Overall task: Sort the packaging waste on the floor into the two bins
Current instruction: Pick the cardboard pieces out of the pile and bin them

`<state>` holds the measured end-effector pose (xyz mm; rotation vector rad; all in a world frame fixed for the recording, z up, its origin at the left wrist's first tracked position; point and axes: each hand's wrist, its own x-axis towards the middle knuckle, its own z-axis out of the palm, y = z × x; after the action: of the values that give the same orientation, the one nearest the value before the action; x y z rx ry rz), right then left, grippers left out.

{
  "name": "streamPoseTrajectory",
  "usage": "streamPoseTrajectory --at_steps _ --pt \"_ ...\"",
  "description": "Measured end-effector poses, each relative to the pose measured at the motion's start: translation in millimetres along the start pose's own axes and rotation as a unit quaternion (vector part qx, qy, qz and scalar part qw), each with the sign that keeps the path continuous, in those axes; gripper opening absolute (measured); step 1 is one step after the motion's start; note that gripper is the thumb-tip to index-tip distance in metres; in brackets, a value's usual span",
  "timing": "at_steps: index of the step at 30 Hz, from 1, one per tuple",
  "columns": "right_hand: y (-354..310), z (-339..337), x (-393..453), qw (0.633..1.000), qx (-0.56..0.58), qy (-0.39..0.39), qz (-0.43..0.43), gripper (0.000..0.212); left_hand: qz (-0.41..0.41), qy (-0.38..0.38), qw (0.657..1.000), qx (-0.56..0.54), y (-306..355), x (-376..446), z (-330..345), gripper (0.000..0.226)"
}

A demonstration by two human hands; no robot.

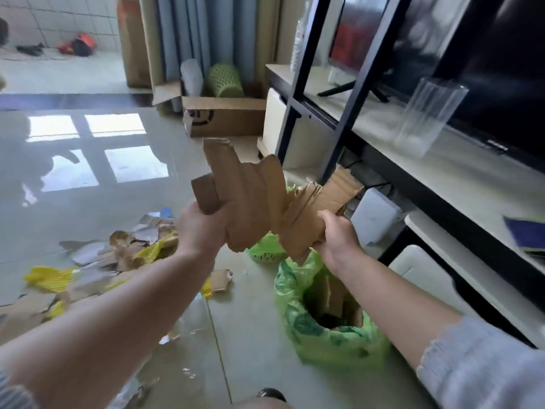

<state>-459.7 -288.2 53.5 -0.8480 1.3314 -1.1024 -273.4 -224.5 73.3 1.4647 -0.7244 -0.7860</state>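
My left hand (203, 225) grips a bundle of torn brown cardboard pieces (250, 190) from the left. My right hand (336, 234) grips a second bundle of cardboard strips (318, 211) that crosses the first. Both bundles hang in the air above a bin lined with a green plastic bag (330, 335), which holds cardboard scraps. A second green bin (265, 252) stands just behind it, partly hidden by the cardboard. A heap of packaging waste (97, 261) lies on the floor at the left: cardboard scraps, yellow foam netting and grey paper.
Clear plastic film (188, 329) lies on the tiles under my left forearm. A black-framed shelf unit (368, 119) with a screen and a clear container (427, 116) runs along the right. An open cardboard box (227, 116) with a green basket stands at the back.
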Motion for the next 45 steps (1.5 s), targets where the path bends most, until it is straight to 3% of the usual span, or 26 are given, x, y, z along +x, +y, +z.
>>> streamPoseTrajectory --at_steps 4,10,16,19,22,25,28,31,38,45 --pt "-10.7 -68.9 17.8 0.996 -0.044 0.081 -0.006 0.013 -0.002 -0.052 0.999 -0.002 -10.0 -22.3 72.6 0.02" --pt "43.9 -139.6 39.1 0.98 -0.125 0.153 0.038 0.036 0.012 -0.139 0.988 0.062 -53.4 -53.4 141.0 0.022" --pt "86.7 -142.3 38.0 0.986 -0.066 0.129 0.077 0.031 -0.009 -0.192 0.976 0.104 -104.0 -73.1 164.8 0.024" --pt "109.9 -135.0 43.0 0.992 -0.072 0.095 0.05 0.025 0.037 -0.268 0.955 0.122 -115.6 -92.2 164.2 0.031" --pt "123.0 -131.0 39.7 0.991 -0.121 0.059 0.003 0.026 0.067 -0.352 0.92 0.158 -132.5 -104.4 164.9 0.061" --pt "124.2 -132.3 31.8 0.998 -0.064 0.013 0.007 0.036 0.022 -0.418 0.9 0.123 -144.6 -103.9 164.4 0.077" --pt "123.9 -142.9 29.3 0.996 -0.08 -0.017 0.023 0.02 0.044 -0.459 0.873 0.16 -142.1 -99.3 161.7 0.086" --pt "124.7 -150.7 28.6 0.989 -0.143 -0.027 0.014 0.027 0.07 -0.457 0.859 0.22 -154.0 -87.7 158.2 0.099" --pt "132.9 -142.3 33.8 0.964 -0.249 -0.064 0.064 0.049 0.065 -0.385 0.87 0.301 -176.2 -71.9 157.9 0.107" --pt "129.7 -136.5 40.6 0.925 -0.362 -0.067 0.097 0.035 0.076 -0.433 0.811 0.387 -173.4 -60.8 165.2 0.084"
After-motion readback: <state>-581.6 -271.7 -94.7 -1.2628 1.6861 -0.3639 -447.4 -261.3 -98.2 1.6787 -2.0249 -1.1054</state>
